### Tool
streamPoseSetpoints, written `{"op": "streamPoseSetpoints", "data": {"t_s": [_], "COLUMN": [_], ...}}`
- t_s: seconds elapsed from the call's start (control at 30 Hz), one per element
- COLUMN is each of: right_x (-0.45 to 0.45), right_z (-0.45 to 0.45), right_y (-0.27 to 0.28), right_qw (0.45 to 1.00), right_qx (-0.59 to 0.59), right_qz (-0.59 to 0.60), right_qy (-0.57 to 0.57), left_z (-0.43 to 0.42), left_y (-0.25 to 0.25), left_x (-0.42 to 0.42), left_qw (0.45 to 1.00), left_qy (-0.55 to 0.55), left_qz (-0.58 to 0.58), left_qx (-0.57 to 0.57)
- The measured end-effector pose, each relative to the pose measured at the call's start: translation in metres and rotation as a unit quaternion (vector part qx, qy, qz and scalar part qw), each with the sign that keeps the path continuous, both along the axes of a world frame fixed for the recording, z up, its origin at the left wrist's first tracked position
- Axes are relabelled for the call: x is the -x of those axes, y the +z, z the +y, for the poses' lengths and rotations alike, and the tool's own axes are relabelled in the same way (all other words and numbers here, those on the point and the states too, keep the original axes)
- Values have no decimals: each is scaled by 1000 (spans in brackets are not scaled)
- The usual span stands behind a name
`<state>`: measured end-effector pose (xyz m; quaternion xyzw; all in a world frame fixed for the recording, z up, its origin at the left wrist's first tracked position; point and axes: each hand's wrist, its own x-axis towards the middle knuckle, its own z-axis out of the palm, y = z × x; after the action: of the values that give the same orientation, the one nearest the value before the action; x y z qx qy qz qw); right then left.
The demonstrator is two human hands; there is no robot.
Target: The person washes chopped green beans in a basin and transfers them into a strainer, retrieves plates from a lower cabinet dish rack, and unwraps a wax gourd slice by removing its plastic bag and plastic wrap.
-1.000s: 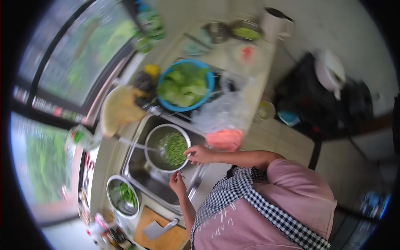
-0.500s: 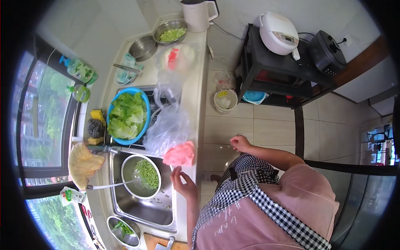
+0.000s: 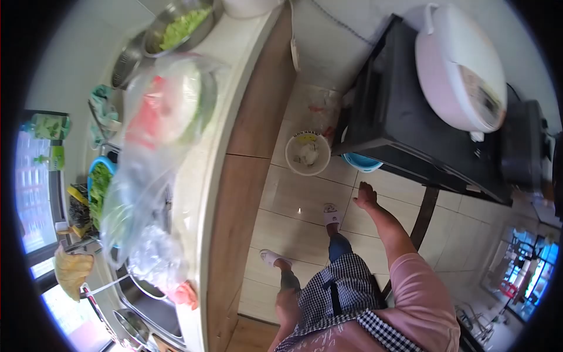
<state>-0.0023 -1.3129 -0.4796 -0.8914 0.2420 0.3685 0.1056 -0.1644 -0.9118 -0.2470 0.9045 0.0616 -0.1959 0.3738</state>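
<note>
The right hand (image 3: 366,195) is hanging above the tiled floor (image 3: 299,188), released, its fingers loosely bent and nothing showing in them. At twelve o'clock from it, a blue basin (image 3: 362,162) is peeking out, partly hidden by a black stand (image 3: 387,105); at ten o'clock, a white bin (image 3: 307,167) is standing on the floor. Up at one o'clock, a white rice cooker (image 3: 451,64) is sitting on the stand, with a dark cooker (image 3: 525,144) near it.

The left hand (image 3: 287,305) is hanging by the checked apron (image 3: 352,278), at seven o'clock from the right one — its fingers are blurring and hiding, so I cannot tell whether it is clenched or grasping anything. At nine o'clock from it, a pink bundle (image 3: 186,295) is lying on the pale surface (image 3: 231,47), beside the sink (image 3: 155,311). Between ten and eleven o'clock, a clear plastic bag (image 3: 146,158) is spreading over the surface, hiding part of a blue bowl (image 3: 101,159) of greens. Two slippered feet (image 3: 331,214) are resting at eight o'clock from the right hand.
</note>
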Motion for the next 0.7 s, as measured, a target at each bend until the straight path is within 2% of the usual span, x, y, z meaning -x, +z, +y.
{"op": "streamPoseSetpoints", "data": {"t_s": [0.13, 0.23, 0.27, 0.37, 0.4, 0.5, 0.6, 0.7], "right_x": [-16, -33, -35, -52, -59, -38, -33, -34], "right_z": [-36, -55, -64, -80, -81, -98, -111, -124], "right_y": [-80, -129, -148, -186, -189, -254, -262, -283], "right_qw": [999, 998, 998, 999, 999, 989, 978, 915], "right_qx": [25, 63, 63, 49, 36, 54, 36, 106], "right_qz": [25, 21, 3, -6, 17, -129, -204, -378], "right_qy": [-6, -12, 3, -10, -17, 39, 12, 92], "left_z": [-43, -29, -24, -25, -35, -43, -54, -61], "left_y": [-20, -93, -113, -144, -146, -153, -149, -140], "left_x": [-20, 26, 40, 53, 56, 44, 31, 13], "left_qw": [983, 989, 993, 989, 968, 966, 962, 952], "left_qy": [106, 35, 34, 48, 124, 138, 147, 158], "left_qz": [130, 145, 111, 137, 216, 220, 227, 253], "left_qx": [76, -23, -3, 13, -15, 9, 36, 61]}}
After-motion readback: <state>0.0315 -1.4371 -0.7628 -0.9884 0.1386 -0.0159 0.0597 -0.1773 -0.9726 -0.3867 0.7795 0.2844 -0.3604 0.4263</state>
